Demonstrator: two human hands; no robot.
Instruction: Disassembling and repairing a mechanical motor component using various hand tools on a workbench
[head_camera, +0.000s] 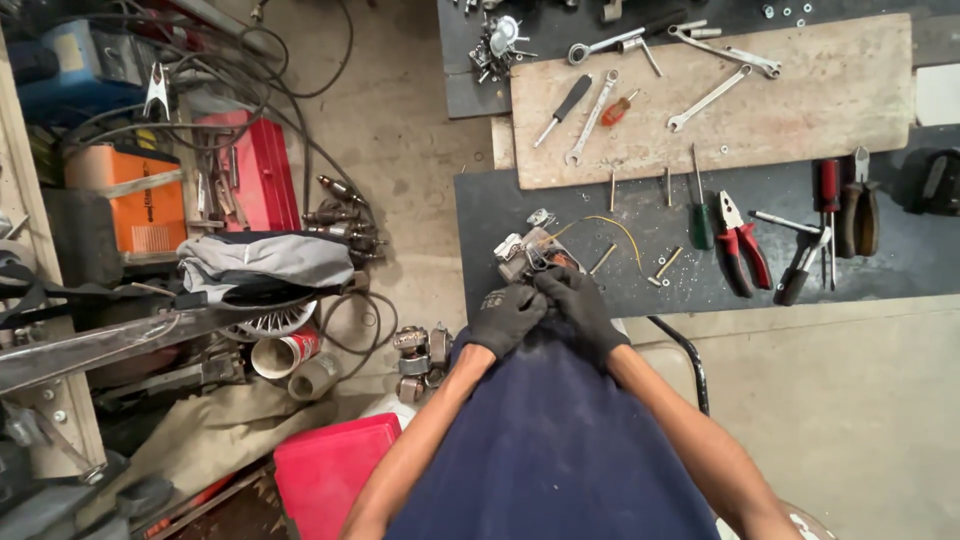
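Both gloved hands, left hand (507, 315) and right hand (583, 305), close together around a small metal part (528, 253) with a yellow wire (612, 224), steadying it at the dark mat's (900, 260) near edge; red-handled pliers (741, 252) lie within reach.

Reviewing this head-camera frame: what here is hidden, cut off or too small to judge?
- Small metal part, head view: its near side is covered by the gloved left hand and right hand, so its kind and the grip are unclear.
- Black object: cut off by the right edge.
- Screws on the dark mat: too small to tell apart.
- Red box: partly hidden by the left arm.
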